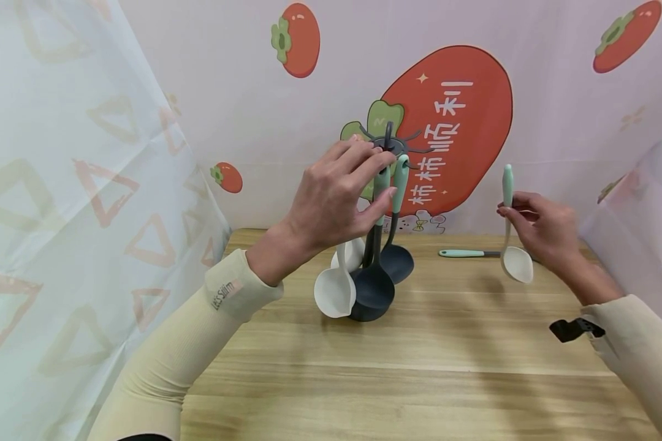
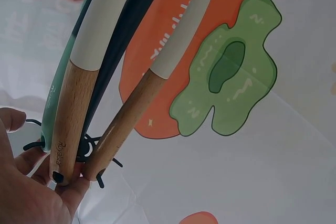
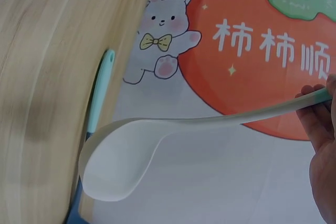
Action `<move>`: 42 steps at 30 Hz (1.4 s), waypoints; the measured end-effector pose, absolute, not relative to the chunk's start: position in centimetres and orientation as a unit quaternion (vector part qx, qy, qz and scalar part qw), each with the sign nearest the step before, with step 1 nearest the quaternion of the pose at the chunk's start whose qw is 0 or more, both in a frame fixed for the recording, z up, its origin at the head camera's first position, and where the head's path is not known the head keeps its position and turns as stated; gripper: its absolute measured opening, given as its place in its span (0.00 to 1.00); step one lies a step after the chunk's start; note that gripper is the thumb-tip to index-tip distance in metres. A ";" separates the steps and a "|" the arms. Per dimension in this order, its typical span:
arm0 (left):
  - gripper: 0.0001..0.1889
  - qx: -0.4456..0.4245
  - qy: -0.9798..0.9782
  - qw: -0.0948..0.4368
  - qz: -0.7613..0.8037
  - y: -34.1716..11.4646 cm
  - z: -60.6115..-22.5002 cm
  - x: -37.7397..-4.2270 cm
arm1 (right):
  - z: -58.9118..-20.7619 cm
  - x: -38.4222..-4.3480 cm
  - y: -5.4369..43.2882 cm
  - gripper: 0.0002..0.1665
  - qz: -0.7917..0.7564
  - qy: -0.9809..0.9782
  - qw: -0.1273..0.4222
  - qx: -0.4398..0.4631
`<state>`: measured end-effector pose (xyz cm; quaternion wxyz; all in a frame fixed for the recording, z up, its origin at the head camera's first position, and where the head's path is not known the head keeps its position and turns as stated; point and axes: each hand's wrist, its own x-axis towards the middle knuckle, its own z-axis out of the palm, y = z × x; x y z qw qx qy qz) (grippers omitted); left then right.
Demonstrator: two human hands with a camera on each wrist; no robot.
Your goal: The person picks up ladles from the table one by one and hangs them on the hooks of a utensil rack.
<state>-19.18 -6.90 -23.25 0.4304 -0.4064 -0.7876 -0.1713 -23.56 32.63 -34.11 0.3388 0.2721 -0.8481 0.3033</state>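
Note:
My right hand (image 1: 551,229) pinches the mint-green handle of a white ladle (image 1: 517,263), holding it upright above the table's right side. In the right wrist view the white ladle (image 3: 123,161) spans the picture, its bowl at left. At centre stands a dark hanging utensil rack (image 1: 388,146) with hooks radiating from its top. My left hand (image 1: 331,190) reaches to that top, fingertips touching handle ends. From the rack hang a dark ladle (image 1: 372,288), another dark utensil (image 1: 397,263) and a white ladle (image 1: 334,293). Two wooden handles (image 2: 76,124) show in the left wrist view.
A mint-handled utensil (image 1: 463,253) lies near the back edge of the wooden table (image 1: 419,380), its dark end partly hidden behind the held ladle and right hand. A persimmon-printed cloth (image 1: 237,104) hangs behind, with more cloth at both sides.

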 end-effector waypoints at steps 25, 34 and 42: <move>0.19 -0.405 -0.790 0.429 -0.168 -6.9 -23.3 -19.1 | -32.3 -23.1 28.5 0.27 0.291 -0.830 0.334 0.339; 0.20 -0.405 -0.790 0.428 -0.170 -6.9 -23.3 -19.1 | -31.6 -22.9 26.8 0.28 0.291 -0.826 0.336 0.345; 0.20 -0.403 -0.794 0.424 -0.169 -7.0 -23.2 -19.0 | -31.0 -23.0 25.5 0.28 0.284 -0.821 0.339 0.362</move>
